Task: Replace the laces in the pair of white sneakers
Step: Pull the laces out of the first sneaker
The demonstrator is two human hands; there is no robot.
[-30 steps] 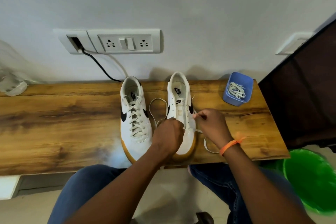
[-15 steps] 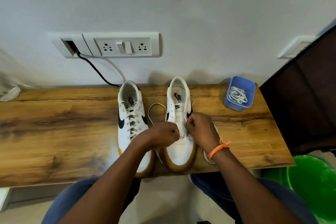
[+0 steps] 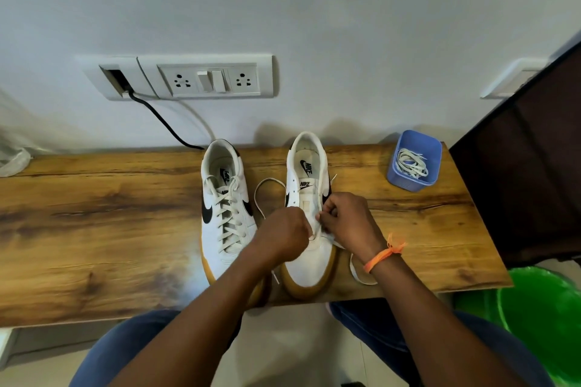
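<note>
Two white sneakers with black swooshes and gum soles stand side by side on the wooden bench [image 3: 94, 229]. The left sneaker [image 3: 224, 207] is fully laced. The right sneaker [image 3: 309, 185] has most eyelets bare, and a cream lace [image 3: 265, 195] loops out on its left and trails on its right. My left hand [image 3: 283, 236] holds the shoe's left side near the lower eyelets, fingers curled. My right hand [image 3: 349, 220] pinches the lace at the right eyelet row.
A blue tub [image 3: 415, 160] with a bundle of laces stands at the bench's back right. A dark panel [image 3: 518, 173] rises at the right, a green bin [image 3: 540, 317] below it. A black cable [image 3: 163, 122] drops from the wall socket plate [image 3: 207, 77].
Both hands have drawn closer together over the right sneaker's lower eyelets. My right hand moved left from the shoe's outer side onto the eyelet row.
</note>
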